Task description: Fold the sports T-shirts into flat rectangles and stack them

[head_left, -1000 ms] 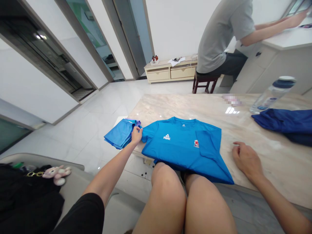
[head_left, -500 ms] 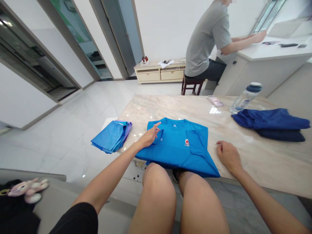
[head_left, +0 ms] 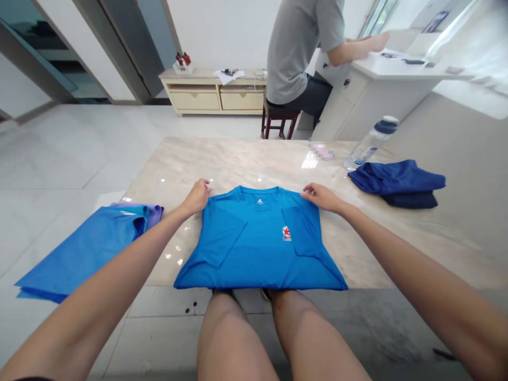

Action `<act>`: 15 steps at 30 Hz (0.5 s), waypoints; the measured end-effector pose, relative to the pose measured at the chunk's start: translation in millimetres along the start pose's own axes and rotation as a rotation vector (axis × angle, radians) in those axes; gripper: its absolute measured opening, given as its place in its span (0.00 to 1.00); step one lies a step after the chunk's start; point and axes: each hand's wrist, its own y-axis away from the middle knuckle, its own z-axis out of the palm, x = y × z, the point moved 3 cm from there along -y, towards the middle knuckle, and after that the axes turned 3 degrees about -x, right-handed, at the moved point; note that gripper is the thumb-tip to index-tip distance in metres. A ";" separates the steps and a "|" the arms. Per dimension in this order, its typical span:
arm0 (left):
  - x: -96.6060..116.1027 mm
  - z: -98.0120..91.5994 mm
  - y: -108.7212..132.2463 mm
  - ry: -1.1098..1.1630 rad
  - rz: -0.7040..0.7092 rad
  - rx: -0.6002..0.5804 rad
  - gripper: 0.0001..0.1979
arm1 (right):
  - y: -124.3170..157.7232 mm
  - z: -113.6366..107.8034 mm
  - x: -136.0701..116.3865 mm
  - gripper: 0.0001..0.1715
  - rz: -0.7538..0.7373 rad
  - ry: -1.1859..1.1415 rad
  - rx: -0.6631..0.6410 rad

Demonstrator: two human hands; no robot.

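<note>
A blue T-shirt [head_left: 262, 254] lies front up on the table, its neckline away from me and both sleeves folded inward over the chest. It has a small red-and-white badge on one side. My left hand [head_left: 197, 197] is closed at the shirt's left shoulder corner, fingers curled at the fabric edge. At the opposite shoulder, my right hand [head_left: 322, 198] pinches the edge between thumb and fingers. The shirt's bottom edge reaches the table's near edge, above my knees.
A stack of folded blue and purple clothes [head_left: 87, 246] sits at the left. Dark blue garments [head_left: 397, 182] and a clear water bottle [head_left: 369, 145] occupy the right of the marble table [head_left: 198, 159]. Beyond, a person in grey [head_left: 301, 53] sits at a white counter [head_left: 397, 79].
My left hand has moved from the folded sleeve to the left shoulder. My right hand has come from the bare tabletop to the right shoulder. The left sleeve now lies flatter, and the view has shifted.
</note>
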 end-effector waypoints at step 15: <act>52.4 -10.9 60.5 -0.171 0.167 -0.411 0.11 | 39.8 -11.6 -70.9 0.15 -0.085 0.327 -0.293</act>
